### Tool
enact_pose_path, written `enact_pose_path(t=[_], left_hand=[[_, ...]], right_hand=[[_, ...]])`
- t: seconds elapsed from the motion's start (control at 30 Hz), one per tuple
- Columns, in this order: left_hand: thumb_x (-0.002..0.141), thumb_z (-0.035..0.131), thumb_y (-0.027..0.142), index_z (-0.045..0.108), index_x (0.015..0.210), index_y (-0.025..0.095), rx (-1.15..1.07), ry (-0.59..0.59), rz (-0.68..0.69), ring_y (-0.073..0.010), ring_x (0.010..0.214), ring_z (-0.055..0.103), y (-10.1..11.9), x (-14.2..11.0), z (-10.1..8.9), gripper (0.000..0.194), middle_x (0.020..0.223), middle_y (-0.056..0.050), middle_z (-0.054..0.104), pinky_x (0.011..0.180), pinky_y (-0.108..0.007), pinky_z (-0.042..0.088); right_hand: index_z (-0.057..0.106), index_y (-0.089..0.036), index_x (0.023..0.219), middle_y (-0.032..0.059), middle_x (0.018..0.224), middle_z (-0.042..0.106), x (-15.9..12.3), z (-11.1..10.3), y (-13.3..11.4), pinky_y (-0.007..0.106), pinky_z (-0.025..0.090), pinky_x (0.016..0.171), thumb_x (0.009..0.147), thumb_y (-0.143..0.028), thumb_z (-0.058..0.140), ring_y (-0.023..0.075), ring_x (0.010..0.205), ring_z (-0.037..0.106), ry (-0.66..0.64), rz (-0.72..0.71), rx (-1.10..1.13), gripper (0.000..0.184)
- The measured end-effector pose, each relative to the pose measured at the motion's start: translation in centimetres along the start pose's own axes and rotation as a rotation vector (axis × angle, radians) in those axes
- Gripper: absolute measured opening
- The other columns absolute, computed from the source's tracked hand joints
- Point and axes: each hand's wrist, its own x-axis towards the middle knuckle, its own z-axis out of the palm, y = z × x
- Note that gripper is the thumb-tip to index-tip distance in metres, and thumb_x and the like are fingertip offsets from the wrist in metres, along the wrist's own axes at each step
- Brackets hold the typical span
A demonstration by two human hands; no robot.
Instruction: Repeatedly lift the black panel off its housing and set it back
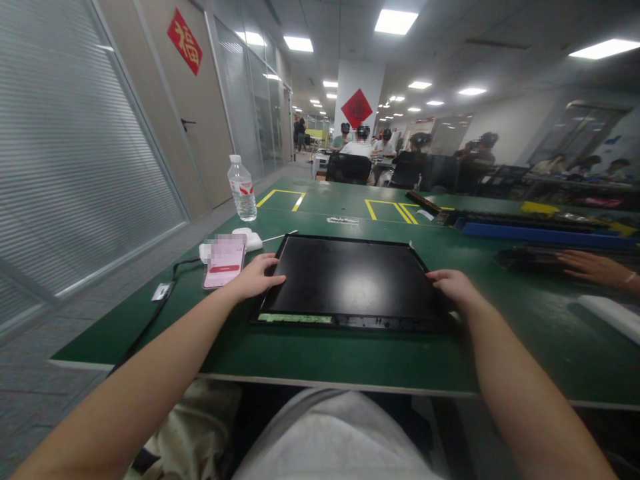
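Observation:
A black flat display panel [350, 277] lies on the green table in front of me, its screen facing up and reflecting a ceiling light. Along its near edge runs a green strip [295, 319] that looks like a circuit board. My left hand [260, 277] grips the panel's left edge, thumb on top of the frame. At the opposite edge, my right hand [453, 285] is closed on the frame, its lower fingers mostly hidden. Just left of my left hand is a phone [225, 263] with a lit pink screen.
A water bottle [243, 189] stands behind the phone, near a white device [245, 237] and a black cable [165, 300]. On the right, another person's hand [595, 267] rests near a dark object, a white block [607, 317] and a blue strip [530, 230]. Yellow tape [280, 192] marks the green table [320, 357].

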Motion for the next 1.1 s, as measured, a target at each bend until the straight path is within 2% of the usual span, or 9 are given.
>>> enact_pose_path(t=[0.2,0.47,0.67,0.77,0.93,1.1], left_hand=[[0.063,0.070,0.063,0.067,0.119,0.015,0.015,-0.014,0.008,-0.0382,0.136,0.045,0.2,-0.2,-0.2,0.074,0.151,-0.018,0.043,0.117,-0.048,0.031],[0.065,0.068,0.062,0.066,0.120,0.014,0.063,-0.015,0.018,-0.0395,0.137,0.044,0.6,-0.3,-0.2,0.073,0.149,-0.019,0.044,0.118,-0.049,0.029],[0.072,0.062,0.059,0.046,0.144,0.012,0.122,-0.016,0.095,-0.0379,0.138,0.041,1.6,-0.8,0.1,0.087,0.147,-0.020,0.045,0.116,-0.049,0.030],[0.069,0.068,0.062,0.053,0.140,0.018,0.222,-0.034,0.139,-0.0422,0.142,0.033,1.8,-1.2,-0.2,0.085,0.152,-0.017,0.040,0.117,-0.054,0.026],[0.069,0.073,0.060,0.058,0.136,0.024,0.236,-0.188,0.287,-0.0392,0.143,0.033,2.2,-1.9,-1.3,0.077,0.155,-0.015,0.040,0.117,-0.053,0.025],[0.065,0.079,0.056,0.060,0.135,0.030,0.152,-0.329,0.344,-0.0369,0.142,0.037,2.8,-2.3,-1.9,0.077,0.155,-0.011,0.042,0.116,-0.049,0.030]], right_hand=[[0.075,-0.014,0.112,0.0091,0.083,0.075,0.3,0.0,0.3,0.027,0.051,0.063,0.071,-0.003,0.056,0.0185,0.068,0.066,-0.036,-0.015,-0.032,0.047],[0.076,-0.014,0.108,0.0082,0.083,0.075,0.8,0.1,0.6,0.025,0.051,0.062,0.069,-0.003,0.054,0.0179,0.070,0.066,-0.026,-0.054,-0.058,0.045],[0.075,-0.014,0.110,0.0081,0.086,0.075,0.6,0.3,0.4,0.025,0.049,0.061,0.067,-0.002,0.055,0.0170,0.066,0.065,-0.005,-0.049,-0.109,0.049],[0.075,-0.015,0.109,0.0083,0.088,0.075,0.6,0.3,0.5,0.024,0.048,0.059,0.068,-0.004,0.055,0.0166,0.065,0.064,0.013,-0.065,-0.154,0.047],[0.076,-0.016,0.105,0.0070,0.085,0.075,1.1,0.4,1.0,0.024,0.047,0.057,0.069,-0.007,0.057,0.0161,0.064,0.064,0.026,-0.105,-0.179,0.042],[0.076,-0.016,0.104,0.0071,0.089,0.075,1.1,0.4,1.0,0.024,0.047,0.059,0.069,-0.005,0.056,0.0162,0.067,0.065,0.025,-0.112,-0.191,0.042]])
